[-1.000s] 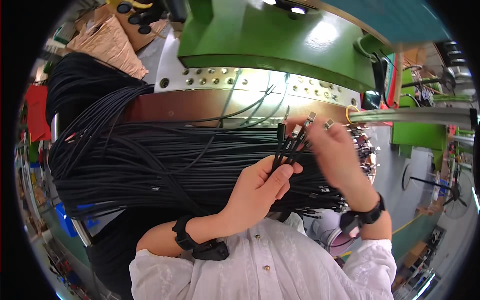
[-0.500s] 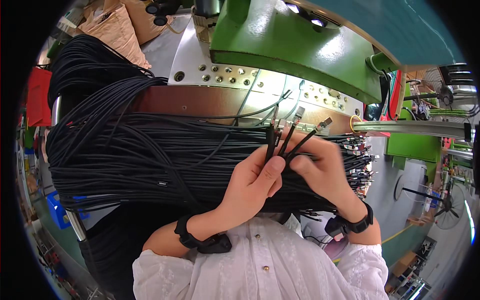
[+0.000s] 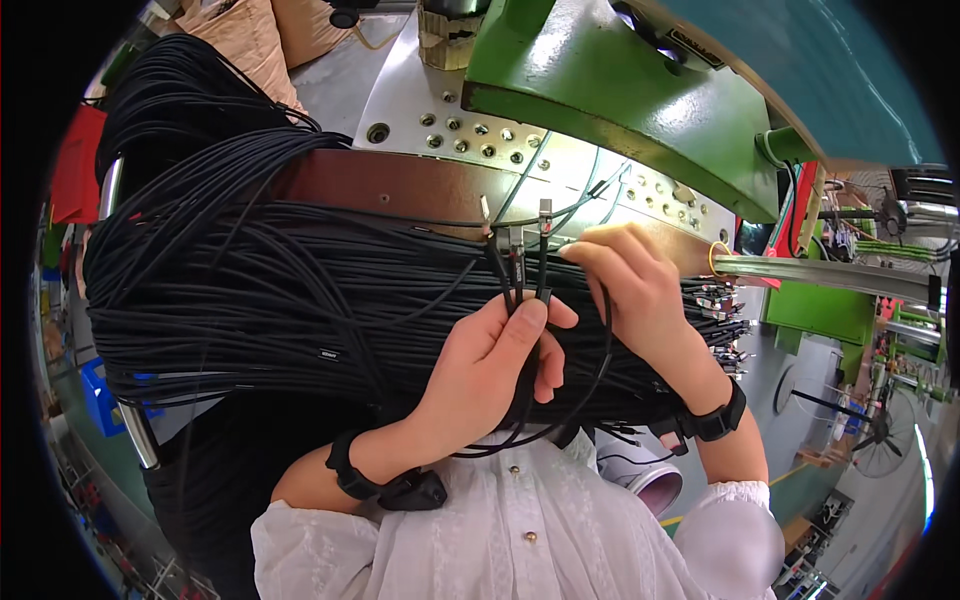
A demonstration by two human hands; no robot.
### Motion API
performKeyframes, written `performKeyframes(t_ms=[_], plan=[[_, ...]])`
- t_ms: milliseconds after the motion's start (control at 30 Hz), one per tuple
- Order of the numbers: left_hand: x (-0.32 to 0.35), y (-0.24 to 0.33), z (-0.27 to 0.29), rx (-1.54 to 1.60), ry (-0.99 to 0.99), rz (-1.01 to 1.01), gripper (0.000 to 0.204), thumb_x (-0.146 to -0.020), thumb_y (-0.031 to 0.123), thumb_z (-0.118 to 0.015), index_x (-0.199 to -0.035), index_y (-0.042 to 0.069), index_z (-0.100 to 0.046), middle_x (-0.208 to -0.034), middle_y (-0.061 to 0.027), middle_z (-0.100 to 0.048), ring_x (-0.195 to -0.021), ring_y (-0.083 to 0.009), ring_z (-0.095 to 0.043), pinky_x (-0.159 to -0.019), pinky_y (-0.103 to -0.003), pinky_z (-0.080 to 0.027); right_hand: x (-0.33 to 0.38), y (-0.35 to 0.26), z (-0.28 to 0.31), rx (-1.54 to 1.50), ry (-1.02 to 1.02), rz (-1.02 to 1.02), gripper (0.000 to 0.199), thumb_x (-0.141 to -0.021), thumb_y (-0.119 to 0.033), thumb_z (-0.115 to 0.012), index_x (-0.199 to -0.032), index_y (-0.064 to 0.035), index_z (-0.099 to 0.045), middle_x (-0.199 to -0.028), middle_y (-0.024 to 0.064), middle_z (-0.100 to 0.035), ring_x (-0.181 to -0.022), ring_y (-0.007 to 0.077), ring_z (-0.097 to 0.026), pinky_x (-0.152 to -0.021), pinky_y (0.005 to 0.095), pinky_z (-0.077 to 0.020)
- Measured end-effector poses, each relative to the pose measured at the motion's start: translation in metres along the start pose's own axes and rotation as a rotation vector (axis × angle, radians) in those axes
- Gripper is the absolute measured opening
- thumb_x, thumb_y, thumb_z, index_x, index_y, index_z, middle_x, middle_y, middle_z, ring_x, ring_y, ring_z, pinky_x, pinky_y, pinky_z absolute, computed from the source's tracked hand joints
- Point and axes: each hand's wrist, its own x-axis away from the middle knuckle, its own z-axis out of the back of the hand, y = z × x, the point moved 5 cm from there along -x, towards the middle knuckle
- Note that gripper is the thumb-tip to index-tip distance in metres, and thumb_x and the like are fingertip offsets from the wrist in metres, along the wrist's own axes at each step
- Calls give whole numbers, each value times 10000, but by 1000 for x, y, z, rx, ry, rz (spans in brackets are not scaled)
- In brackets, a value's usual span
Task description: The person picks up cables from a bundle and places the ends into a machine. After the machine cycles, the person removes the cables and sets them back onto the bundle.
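Observation:
A thick bundle of black cables point(image 3: 260, 290) lies across my lap, draped over a brown bar point(image 3: 400, 185). My left hand point(image 3: 485, 365) is closed around several thin black cables point(image 3: 520, 290), whose metal connector tips point(image 3: 517, 238) stick up above the thumb. My right hand point(image 3: 640, 285) rests just to the right of them, its fingertips pinching at one cable near the tips. A loop of cable point(image 3: 590, 380) hangs down between both hands. Black bands sit on both wrists.
A green machine body point(image 3: 620, 90) with a drilled metal plate point(image 3: 450, 130) stands right behind the bundle. More cable ends with metal tips point(image 3: 725, 320) poke out at the right. A metal rail point(image 3: 830, 272) runs off to the right. Brown sacks point(image 3: 260, 40) lie at the far left.
The held cable tips have shifted left and stand more upright. My right hand has slid from covering the left hand's fingers to the right side of the tips.

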Motion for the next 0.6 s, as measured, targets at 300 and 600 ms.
performKeyframes(t_ms=[300, 600], plan=[[-9, -6, 2, 248, 8, 51, 345, -1059, 303, -373, -1059, 6, -547, -1027, -183, -646, -774, -200, -673, -628, -300, -553, -5, -3, -5, 102, -79, 148, 235, -691, -103, -620, -920, -53, -634, -950, 31, -594, -887, 198, -607, -694, 292, -536], [-6, -7, 1, 210, -47, 92, 361, -1061, 307, -361, -1071, 2, -554, -999, -171, -652, -720, -186, -664, -633, -293, -552, -14, -7, -6, 164, -85, 231, 187, -717, -141, -612, -889, -67, -617, -936, 13, -576, -858, 162, -599, -619, 264, -531]])
